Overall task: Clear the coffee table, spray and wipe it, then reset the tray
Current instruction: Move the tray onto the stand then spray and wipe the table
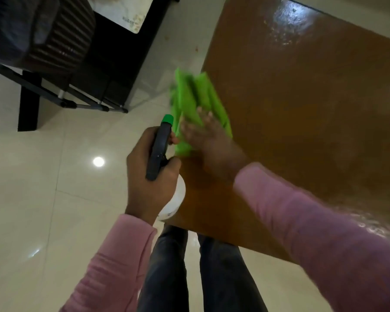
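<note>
The brown coffee table [302,104] fills the right half of the head view, its top glossy and wet-looking at the far end. My right hand [208,140] presses flat on a bright green cloth [196,97] at the table's left edge; the hand and cloth are motion-blurred. My left hand [149,176] grips a white spray bottle [177,199] with a black trigger head and green nozzle [167,119], held upright just off the table's near left corner. No tray is in view.
Cream floor tiles [43,176] spread to the left. A dark piece of furniture with a black stand and metal rails [88,102] sits at the upper left. My legs in dark trousers [189,278] stand at the table's near edge.
</note>
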Demonstrator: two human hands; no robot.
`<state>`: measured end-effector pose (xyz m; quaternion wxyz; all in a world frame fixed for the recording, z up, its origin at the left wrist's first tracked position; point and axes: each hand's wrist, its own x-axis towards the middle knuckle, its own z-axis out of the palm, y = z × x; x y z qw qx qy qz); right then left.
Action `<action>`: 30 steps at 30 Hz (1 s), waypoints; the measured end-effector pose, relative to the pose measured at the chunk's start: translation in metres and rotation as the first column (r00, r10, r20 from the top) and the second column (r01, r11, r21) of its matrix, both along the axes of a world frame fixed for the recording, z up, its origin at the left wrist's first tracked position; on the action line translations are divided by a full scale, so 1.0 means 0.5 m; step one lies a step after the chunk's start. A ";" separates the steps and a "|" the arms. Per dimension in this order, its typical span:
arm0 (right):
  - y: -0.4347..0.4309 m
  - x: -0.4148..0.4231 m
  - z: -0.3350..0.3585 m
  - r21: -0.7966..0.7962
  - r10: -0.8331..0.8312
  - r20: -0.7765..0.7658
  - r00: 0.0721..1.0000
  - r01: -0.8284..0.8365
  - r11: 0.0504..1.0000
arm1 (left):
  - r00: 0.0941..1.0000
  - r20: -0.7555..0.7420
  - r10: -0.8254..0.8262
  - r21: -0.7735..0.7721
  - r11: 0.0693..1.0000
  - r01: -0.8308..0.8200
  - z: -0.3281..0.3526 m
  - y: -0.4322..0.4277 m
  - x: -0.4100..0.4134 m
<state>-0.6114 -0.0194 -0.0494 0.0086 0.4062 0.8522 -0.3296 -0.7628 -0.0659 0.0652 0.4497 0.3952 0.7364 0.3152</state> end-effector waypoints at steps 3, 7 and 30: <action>-0.305 -0.003 0.041 0.021 0.401 0.035 0.915 -0.402 0.916 | 0.999 -0.037 -0.032 0.088 0.995 0.035 0.017 -0.003 -0.029; -0.383 0.065 0.024 -0.061 0.476 0.110 0.872 -0.472 0.879 | 0.993 -0.064 -0.103 0.129 0.985 0.111 0.030 -0.016 -0.050; -0.489 0.056 0.214 -0.590 -0.449 0.125 0.885 0.430 0.684 | 0.918 -0.079 -0.388 0.223 0.891 0.395 0.023 -0.238 -0.042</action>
